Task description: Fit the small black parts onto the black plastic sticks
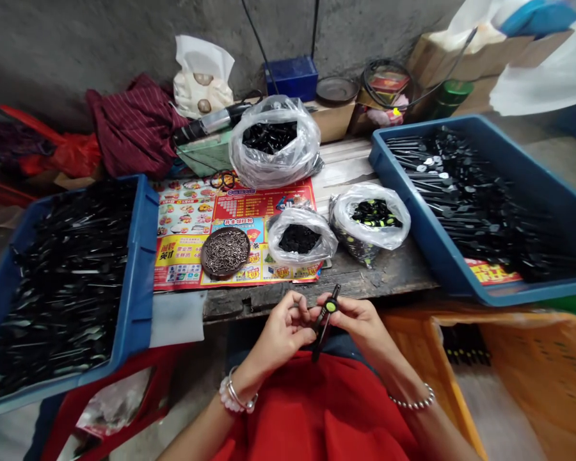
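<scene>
My left hand (283,330) and my right hand (358,320) meet above my lap, both closed on a small black compass-like tool (325,318) with a yellow-green disc near its top. Its thin legs point down toward my red garment. The fingers of both hands pinch the tool near the disc. Just beyond my hands is the edge of a worn wooden bench (365,278). On it sit a round dish of small metal screws (225,252) and two open plastic bags, one with black parts (300,238) and one with black and yellow-green discs (372,214).
A blue tray of black tools (62,282) lies at the left and another blue tray (480,198) at the right. A larger bag of black parts (273,137) stands behind a printed flyer (230,211). An orange crate (523,378) sits at lower right. Boxes and cloth line the wall.
</scene>
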`<state>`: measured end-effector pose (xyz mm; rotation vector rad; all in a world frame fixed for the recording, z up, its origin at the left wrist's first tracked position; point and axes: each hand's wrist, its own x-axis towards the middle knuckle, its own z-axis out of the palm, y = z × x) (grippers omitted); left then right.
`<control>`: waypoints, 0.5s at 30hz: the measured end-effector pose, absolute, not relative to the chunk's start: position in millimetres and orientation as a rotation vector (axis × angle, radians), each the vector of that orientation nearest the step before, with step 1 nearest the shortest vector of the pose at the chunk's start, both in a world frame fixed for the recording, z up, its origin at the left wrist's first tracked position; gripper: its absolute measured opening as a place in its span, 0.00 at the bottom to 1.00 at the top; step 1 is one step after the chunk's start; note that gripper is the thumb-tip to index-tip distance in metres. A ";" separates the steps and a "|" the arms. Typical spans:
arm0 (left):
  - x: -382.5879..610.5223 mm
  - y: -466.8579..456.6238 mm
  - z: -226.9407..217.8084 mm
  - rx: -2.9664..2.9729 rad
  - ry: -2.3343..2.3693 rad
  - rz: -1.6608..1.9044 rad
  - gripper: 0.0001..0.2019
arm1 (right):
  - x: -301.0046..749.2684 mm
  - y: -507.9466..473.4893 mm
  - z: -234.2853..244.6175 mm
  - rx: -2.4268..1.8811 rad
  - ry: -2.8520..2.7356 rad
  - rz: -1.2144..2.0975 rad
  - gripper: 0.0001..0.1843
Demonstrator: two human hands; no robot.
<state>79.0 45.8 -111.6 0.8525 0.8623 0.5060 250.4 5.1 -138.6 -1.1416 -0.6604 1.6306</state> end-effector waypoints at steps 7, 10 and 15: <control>83.5 41.5 -114.6 0.867 0.909 0.519 0.19 | 246.2 2.1 -149.5 -1.113 -0.595 1.579 0.15; 85.0 43.0 -116.5 0.891 0.924 0.522 0.18 | 245.2 2.7 -149.7 -1.121 -0.560 1.562 0.16; 86.1 46.4 -119.2 0.956 0.955 0.503 0.17 | 244.3 9.4 -149.0 -1.095 -0.543 1.549 0.18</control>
